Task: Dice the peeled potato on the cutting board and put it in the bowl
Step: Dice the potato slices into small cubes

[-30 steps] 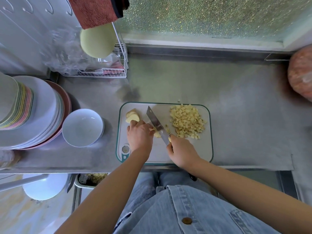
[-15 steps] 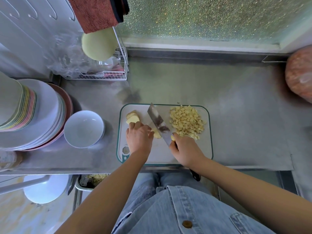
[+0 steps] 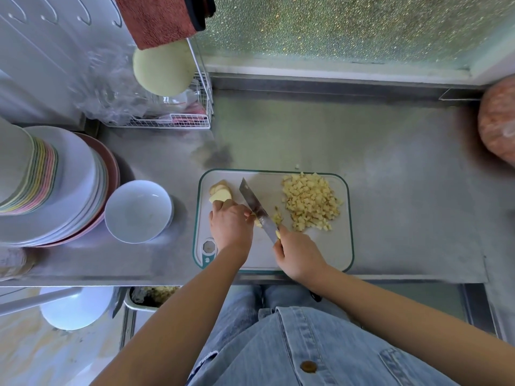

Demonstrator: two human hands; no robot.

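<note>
Several pale potato slices [image 3: 220, 192] stacked far-left; knife [image 3: 257, 210] diagonal, tip far-left, gripped by right hand [image 3: 298, 254]; left hand [image 3: 230, 227] curled on potato strip [image 3: 258, 223].

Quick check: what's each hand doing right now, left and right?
Left hand: fingers curled, holding a potato piece down on the cutting board.
Right hand: grips the knife by its handle.

A kitchen is being indicated by the steel counter [image 3: 390, 190], where stacked plates [image 3: 69, 190], a white bowl [image 3: 138, 211], a wire rack [image 3: 167, 122] and a cutting board [image 3: 320, 254] bearing diced potato [image 3: 309, 201] are being seen below a frosted window [image 3: 348, 26].
</note>
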